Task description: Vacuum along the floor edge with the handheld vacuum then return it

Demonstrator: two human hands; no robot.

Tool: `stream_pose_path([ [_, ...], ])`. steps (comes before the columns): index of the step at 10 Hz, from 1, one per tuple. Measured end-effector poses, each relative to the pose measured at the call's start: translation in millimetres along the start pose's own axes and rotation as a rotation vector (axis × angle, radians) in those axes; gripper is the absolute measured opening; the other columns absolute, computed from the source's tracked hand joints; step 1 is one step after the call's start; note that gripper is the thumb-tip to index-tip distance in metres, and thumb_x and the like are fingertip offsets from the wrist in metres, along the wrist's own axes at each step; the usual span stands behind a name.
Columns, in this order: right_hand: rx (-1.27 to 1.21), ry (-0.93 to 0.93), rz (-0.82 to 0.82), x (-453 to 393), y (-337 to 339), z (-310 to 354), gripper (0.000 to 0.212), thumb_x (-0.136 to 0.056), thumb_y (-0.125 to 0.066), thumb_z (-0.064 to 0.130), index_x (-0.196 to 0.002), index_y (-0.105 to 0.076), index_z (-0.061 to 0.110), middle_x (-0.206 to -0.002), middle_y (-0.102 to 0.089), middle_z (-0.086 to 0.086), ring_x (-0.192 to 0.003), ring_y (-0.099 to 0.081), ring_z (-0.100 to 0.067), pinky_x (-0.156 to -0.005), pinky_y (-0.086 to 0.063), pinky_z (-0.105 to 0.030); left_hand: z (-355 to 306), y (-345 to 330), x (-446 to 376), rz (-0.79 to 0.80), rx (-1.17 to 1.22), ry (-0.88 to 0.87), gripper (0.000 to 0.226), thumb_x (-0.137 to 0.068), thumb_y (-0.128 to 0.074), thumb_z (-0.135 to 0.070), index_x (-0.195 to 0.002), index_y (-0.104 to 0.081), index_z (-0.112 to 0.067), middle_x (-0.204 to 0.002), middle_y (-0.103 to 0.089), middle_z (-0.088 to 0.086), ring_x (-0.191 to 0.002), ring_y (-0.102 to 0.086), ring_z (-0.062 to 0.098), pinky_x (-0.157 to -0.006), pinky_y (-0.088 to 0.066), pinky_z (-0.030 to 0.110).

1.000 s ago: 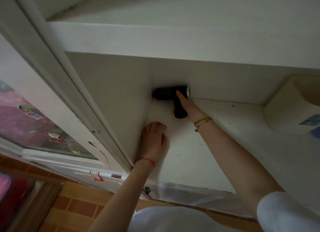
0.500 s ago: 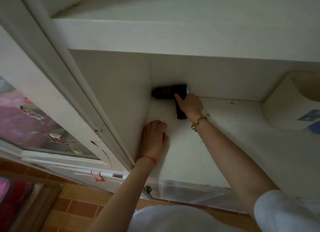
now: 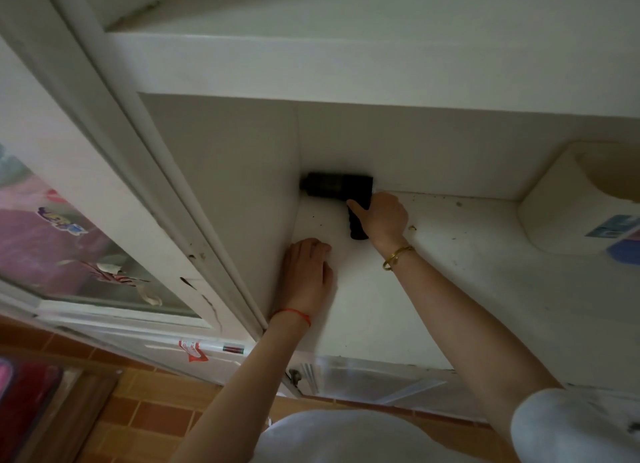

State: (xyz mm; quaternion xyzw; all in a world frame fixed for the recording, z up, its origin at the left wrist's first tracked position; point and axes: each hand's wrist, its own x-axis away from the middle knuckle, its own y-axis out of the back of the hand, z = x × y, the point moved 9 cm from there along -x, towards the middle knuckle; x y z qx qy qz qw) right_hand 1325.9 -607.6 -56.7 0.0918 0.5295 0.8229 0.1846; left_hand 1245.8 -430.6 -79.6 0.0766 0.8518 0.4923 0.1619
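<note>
One black handheld vacuum (image 3: 337, 185), two hands, one gold bangle (image 3: 398, 257), one red wrist string (image 3: 292, 313).

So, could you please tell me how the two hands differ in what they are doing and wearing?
The right hand grips the black vacuum's handle at the back corner; the left hand holds nothing and rests flat on the white surface. The right wrist has a gold bracelet, the left a red string. Both reach into the same recess.
</note>
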Motion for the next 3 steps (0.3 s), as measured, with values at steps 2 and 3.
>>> stream_pose_path([
  [2, 0.052, 0.031, -0.030, 3, 3, -1, 0.061, -0.090, -0.045, 0.065, -0.055, -0.038, 0.016, -0.054, -0.043, 0.002, -0.049, -0.043, -0.013, -0.041, -0.021, -0.024, 2, 0, 1, -0.016, 0.019, -0.007, 0.038, -0.086, -0.055, -0.005, -0.123, -0.060, -0.006, -0.127, -0.056, 0.014, -0.118, -0.049, 0.033, -0.105, -0.034, 0.035],
  [3, -0.111, 0.039, -0.051, 6, 3, -14, 0.053, -0.096, -0.045, 0.055, -0.074, -0.059, 0.009, -0.073, -0.061, -0.006, -0.075, -0.060, -0.023, -0.051, -0.035, -0.029, 3, 2, 0, -0.008, 0.060, 0.045, 0.038, -0.087, -0.055, -0.005, -0.126, -0.059, -0.005, -0.130, -0.055, 0.015, -0.122, -0.048, 0.033, -0.106, -0.032, 0.032],
])
